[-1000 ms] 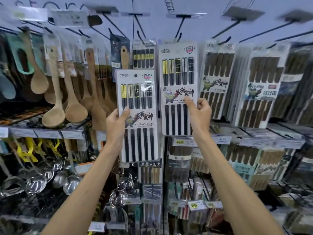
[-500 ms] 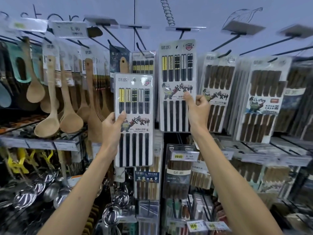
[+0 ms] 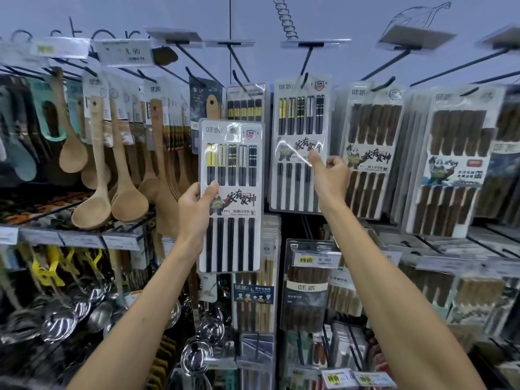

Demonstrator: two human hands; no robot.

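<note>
My left hand [image 3: 197, 209] grips a white blister pack of black chopsticks [image 3: 232, 192] by its left edge, thumb on the front, and holds it upright in front of the rack. A second, matching pack [image 3: 299, 128] hangs from a black peg hook at upper centre. My right hand [image 3: 329, 178] pinches that hanging pack at its right edge, thumb on the clear front, fingers curled behind.
Wooden spoons [image 3: 92, 204] hang at the left above steel ladles [image 3: 64, 319]. Packs of brown wooden chopsticks [image 3: 371, 153] hang to the right. More chopstick packs with yellow price tags [image 3: 316, 260] fill the lower pegs. Black hooks jut out overhead.
The right-hand pack has risen, and its top hole now sits on the peg hook. The left hand's pack has stayed at about the same place beside it.
</note>
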